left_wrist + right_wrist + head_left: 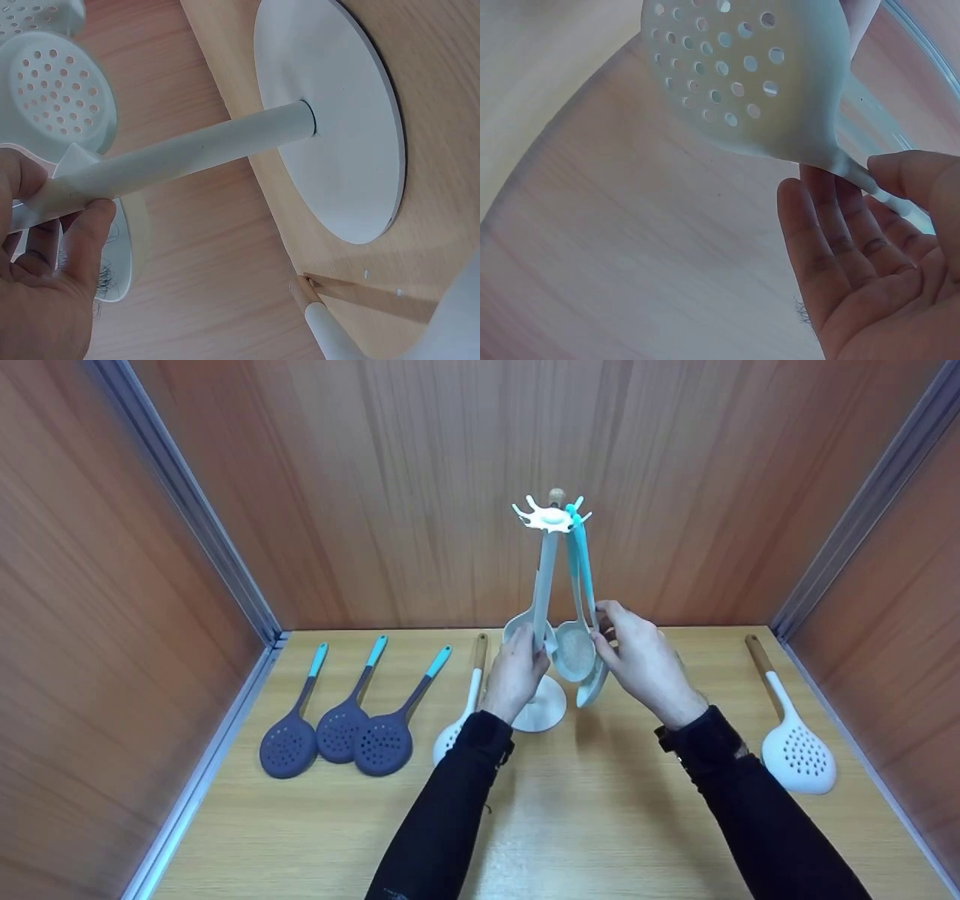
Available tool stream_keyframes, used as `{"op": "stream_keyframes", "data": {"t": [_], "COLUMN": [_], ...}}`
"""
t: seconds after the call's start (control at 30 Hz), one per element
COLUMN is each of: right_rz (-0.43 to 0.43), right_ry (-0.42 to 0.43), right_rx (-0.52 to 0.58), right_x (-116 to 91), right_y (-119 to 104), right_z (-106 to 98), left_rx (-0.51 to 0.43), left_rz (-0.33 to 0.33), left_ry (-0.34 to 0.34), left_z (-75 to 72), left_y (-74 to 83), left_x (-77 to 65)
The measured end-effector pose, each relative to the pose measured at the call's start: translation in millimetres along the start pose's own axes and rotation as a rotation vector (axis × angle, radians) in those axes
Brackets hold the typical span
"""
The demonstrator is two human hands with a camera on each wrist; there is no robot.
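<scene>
A white utensil stand point(547, 577) with a hooked crown rises from a round base point(345, 142). My left hand point(514, 671) grips its pole, thumb and fingers around it in the left wrist view. From the crown's right side hang a pale skimmer point(574, 652) and, beside it, another pale skimmer point(742, 75) with a turquoise handle. My right hand point(645, 656) pinches that outer skimmer at the neck between thumb and fingers. A further white utensil point(517, 622) hangs behind the pole, partly covered by my left hand.
Three dark skimmers point(289, 746) with turquoise handle ends lie at left on the table point(585, 825). A white skimmer point(448, 739) with a wooden handle lies beside my left forearm, partly hidden. Another white skimmer point(799, 754) lies far right. Wooden panels point(420, 495) enclose the back and sides.
</scene>
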State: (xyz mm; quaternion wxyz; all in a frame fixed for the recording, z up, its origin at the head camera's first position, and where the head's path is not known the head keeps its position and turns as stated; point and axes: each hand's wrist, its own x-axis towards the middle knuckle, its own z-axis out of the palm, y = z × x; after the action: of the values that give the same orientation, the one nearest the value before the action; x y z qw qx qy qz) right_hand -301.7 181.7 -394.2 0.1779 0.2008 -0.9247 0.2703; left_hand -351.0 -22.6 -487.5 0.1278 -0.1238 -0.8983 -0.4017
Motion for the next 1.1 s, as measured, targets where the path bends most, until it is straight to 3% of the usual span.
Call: {"op": "stream_keyframes", "data": {"t": [0.3,0.6,0.83,1.1], "right_rz": [-0.026,-0.016,0.02,0.008], "right_ry": [0.018,0.0,-0.022,-0.017], "right_rx": [0.005,0.009,0.004,-0.004], "right_x": [-1.1,-0.4,-0.8,-1.6], "right_y": [1.6,1.4,1.5,3.1], "right_z": [3.3,4.1,4.4,4.7], "left_rx": [0.036,0.036,0.012,0.021], "left_rz": [0.083,0.085,0.034,0.055], "left_ry": [0.046,0.036,0.007,0.02], "left_z": [0.3,0.4,-0.5,0.5], "left_y": [-1.4,-0.8,0.5,-1.3], "left_x": [-0.6,-0.3,-0.1,-0.3]}}
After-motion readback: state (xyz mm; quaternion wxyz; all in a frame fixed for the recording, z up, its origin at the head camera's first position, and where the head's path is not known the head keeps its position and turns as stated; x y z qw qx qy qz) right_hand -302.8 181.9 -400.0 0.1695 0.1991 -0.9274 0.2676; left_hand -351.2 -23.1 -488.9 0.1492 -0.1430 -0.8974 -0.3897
